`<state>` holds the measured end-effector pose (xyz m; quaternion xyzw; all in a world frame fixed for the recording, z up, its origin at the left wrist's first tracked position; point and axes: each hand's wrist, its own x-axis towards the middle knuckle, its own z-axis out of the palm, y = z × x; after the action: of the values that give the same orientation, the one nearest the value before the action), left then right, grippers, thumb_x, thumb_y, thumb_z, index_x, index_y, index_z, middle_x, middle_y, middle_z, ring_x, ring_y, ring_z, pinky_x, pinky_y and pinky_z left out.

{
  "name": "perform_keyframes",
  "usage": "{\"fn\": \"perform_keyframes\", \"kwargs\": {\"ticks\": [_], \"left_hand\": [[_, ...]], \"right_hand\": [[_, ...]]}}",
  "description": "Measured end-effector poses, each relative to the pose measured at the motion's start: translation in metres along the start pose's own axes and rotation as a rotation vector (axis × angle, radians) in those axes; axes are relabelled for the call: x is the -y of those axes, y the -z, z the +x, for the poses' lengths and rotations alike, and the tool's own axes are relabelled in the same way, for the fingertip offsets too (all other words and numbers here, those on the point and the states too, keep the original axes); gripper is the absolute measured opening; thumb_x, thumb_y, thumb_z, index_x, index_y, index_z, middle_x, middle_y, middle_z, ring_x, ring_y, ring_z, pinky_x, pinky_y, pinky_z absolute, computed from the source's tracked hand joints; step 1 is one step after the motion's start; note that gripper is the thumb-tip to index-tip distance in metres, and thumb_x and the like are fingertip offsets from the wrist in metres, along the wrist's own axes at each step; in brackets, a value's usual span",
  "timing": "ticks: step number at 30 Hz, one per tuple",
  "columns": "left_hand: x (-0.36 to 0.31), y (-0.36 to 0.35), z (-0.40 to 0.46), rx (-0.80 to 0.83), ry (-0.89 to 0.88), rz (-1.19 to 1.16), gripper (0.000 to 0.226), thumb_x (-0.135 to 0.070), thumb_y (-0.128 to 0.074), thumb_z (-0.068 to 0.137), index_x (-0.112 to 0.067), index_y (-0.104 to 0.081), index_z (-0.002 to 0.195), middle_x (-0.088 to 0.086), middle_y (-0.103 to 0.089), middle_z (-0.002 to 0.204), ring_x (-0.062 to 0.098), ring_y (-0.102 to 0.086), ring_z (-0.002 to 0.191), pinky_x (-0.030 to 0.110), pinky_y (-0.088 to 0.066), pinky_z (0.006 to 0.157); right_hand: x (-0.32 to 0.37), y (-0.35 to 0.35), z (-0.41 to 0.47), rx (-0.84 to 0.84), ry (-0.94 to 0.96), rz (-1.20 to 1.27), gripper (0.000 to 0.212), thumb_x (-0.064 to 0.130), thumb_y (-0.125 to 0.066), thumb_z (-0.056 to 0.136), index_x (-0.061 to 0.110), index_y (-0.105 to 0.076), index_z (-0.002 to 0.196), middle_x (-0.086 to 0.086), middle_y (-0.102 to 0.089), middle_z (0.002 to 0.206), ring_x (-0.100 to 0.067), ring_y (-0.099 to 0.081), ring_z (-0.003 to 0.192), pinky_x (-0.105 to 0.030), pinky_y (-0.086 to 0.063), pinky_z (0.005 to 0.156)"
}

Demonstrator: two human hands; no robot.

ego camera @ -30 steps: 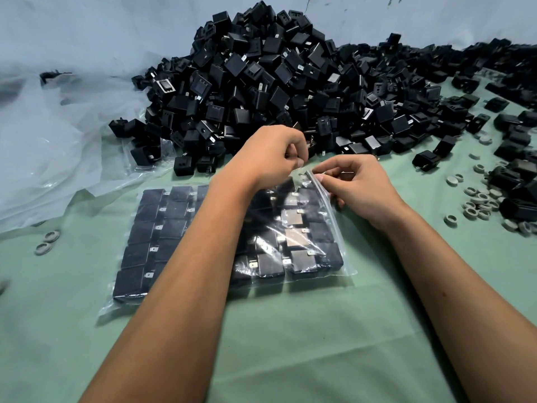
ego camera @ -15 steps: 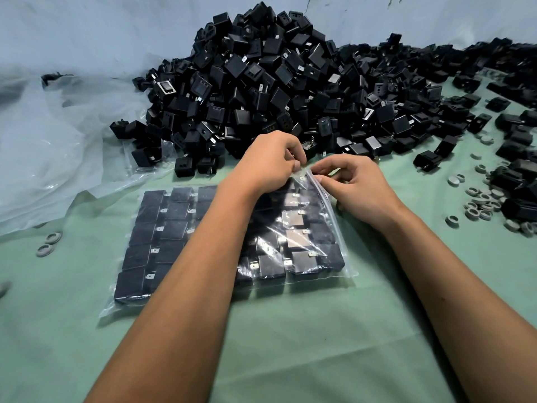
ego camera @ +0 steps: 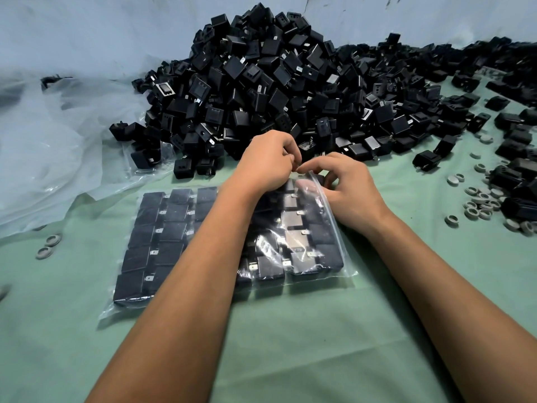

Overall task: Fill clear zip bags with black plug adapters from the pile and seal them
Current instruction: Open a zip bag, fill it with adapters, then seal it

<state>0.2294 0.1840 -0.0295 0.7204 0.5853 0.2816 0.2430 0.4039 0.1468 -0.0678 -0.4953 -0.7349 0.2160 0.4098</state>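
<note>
Both hands meet at the far right corner of the bag (ego camera: pixel 203 242): the left hand (ego camera: pixel 268 162) and right hand (ego camera: pixel 347 189) each pinch its zip edge. The bag lies flat on the green cloth (ego camera: pixel 290 344), packed with rows of black adapters (ego camera: pixel 171 234). Beyond the bag rises the pile (ego camera: pixel 276 82); right of it lie grey rings (ego camera: pixel 479 199), left of it crumpled plastic sheet (ego camera: pixel 43 141).
</note>
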Motion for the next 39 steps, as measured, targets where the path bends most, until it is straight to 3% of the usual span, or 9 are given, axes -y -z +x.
{"fn": "perform_keyframes", "kwargs": {"ticks": [2, 6, 11, 16, 18, 23, 30, 36, 39], "left_hand": [[0.001, -0.001, 0.0, 0.017, 0.004, 0.003, 0.024, -0.011, -0.058, 0.098, -0.025, -0.075, 0.089, -0.007, -0.073, 0.084, 0.009, -0.067, 0.084, 0.028, -0.053, 0.073], [0.001, -0.002, 0.0, 0.035, 0.004, 0.023, 0.021, -0.014, -0.059, 0.099, -0.025, -0.076, 0.092, -0.008, -0.071, 0.086, 0.007, -0.065, 0.084, 0.024, -0.048, 0.069], [0.001, -0.001, 0.0, 0.039, -0.007, 0.036, 0.021, -0.016, -0.059, 0.1, -0.024, -0.077, 0.092, -0.007, -0.069, 0.087, 0.006, -0.064, 0.084, 0.023, -0.046, 0.068], [0.001, -0.001, 0.0, 0.049, -0.016, 0.018, 0.016, -0.017, -0.063, 0.099, -0.022, -0.078, 0.093, -0.005, -0.072, 0.088, 0.006, -0.065, 0.084, 0.021, -0.047, 0.07], [0.001, -0.002, -0.001, 0.057, -0.018, 0.007, 0.012, -0.016, -0.067, 0.097, -0.021, -0.077, 0.093, -0.004, -0.073, 0.089, 0.006, -0.066, 0.084, 0.02, -0.047, 0.069], [0.002, -0.001, 0.001, 0.077, -0.003, -0.02, 0.008, -0.015, -0.074, 0.093, -0.023, -0.077, 0.093, -0.001, -0.075, 0.092, 0.009, -0.069, 0.086, 0.023, -0.052, 0.073], [0.001, -0.002, 0.009, 0.128, 0.014, -0.061, 0.014, -0.012, -0.08, 0.087, -0.025, -0.076, 0.089, -0.004, -0.077, 0.086, 0.007, -0.072, 0.081, 0.023, -0.052, 0.072], [-0.004, 0.005, 0.021, 0.2, 0.049, -0.055, 0.017, -0.006, -0.087, 0.078, -0.02, -0.077, 0.078, 0.009, -0.077, 0.079, 0.03, -0.076, 0.082, 0.049, -0.063, 0.081], [-0.005, 0.004, 0.022, 0.189, 0.07, -0.041, 0.019, -0.006, -0.088, 0.076, -0.021, -0.076, 0.074, 0.01, -0.077, 0.079, 0.032, -0.076, 0.082, 0.051, -0.063, 0.081]], "right_hand": [[-0.001, -0.002, 0.001, -0.05, -0.005, -0.013, 0.019, 0.035, -0.081, 0.087, 0.025, -0.08, 0.103, 0.007, -0.068, 0.096, 0.001, -0.058, 0.075, -0.018, -0.048, 0.068], [-0.004, -0.004, 0.002, -0.126, -0.051, -0.036, 0.014, 0.033, -0.076, 0.087, 0.028, -0.08, 0.099, 0.012, -0.074, 0.091, -0.007, -0.061, 0.074, -0.038, -0.057, 0.071], [-0.005, -0.008, 0.004, -0.159, -0.058, -0.06, 0.015, 0.034, -0.072, 0.087, 0.028, -0.079, 0.099, 0.013, -0.073, 0.083, -0.003, -0.062, 0.069, -0.027, -0.051, 0.064], [-0.007, -0.005, 0.004, -0.202, -0.126, 0.039, 0.018, 0.035, -0.082, 0.08, 0.028, -0.079, 0.097, 0.011, -0.073, 0.08, 0.0, -0.067, 0.077, -0.007, -0.046, 0.063], [-0.01, -0.001, 0.006, -0.188, -0.165, 0.124, 0.019, 0.033, -0.086, 0.077, 0.029, -0.078, 0.095, 0.01, -0.075, 0.079, 0.0, -0.069, 0.079, -0.008, -0.048, 0.066], [-0.016, 0.008, 0.006, -0.058, -0.214, 0.36, 0.034, 0.025, -0.092, 0.075, 0.019, -0.076, 0.104, 0.002, -0.08, 0.089, -0.013, -0.076, 0.088, -0.03, -0.059, 0.089], [-0.024, 0.008, 0.006, -0.118, -0.243, 0.392, 0.043, 0.034, -0.094, 0.063, 0.022, -0.077, 0.1, -0.001, -0.079, 0.093, -0.017, -0.077, 0.089, -0.026, -0.06, 0.084], [-0.026, 0.008, 0.008, -0.122, -0.254, 0.394, 0.03, 0.013, -0.093, 0.073, 0.014, -0.076, 0.098, -0.005, -0.079, 0.091, -0.016, -0.076, 0.087, -0.023, -0.06, 0.081], [-0.024, 0.005, 0.008, -0.111, -0.278, 0.348, 0.025, 0.011, -0.089, 0.078, 0.014, -0.076, 0.098, -0.007, -0.078, 0.087, -0.017, -0.075, 0.079, -0.027, -0.061, 0.074]]}}
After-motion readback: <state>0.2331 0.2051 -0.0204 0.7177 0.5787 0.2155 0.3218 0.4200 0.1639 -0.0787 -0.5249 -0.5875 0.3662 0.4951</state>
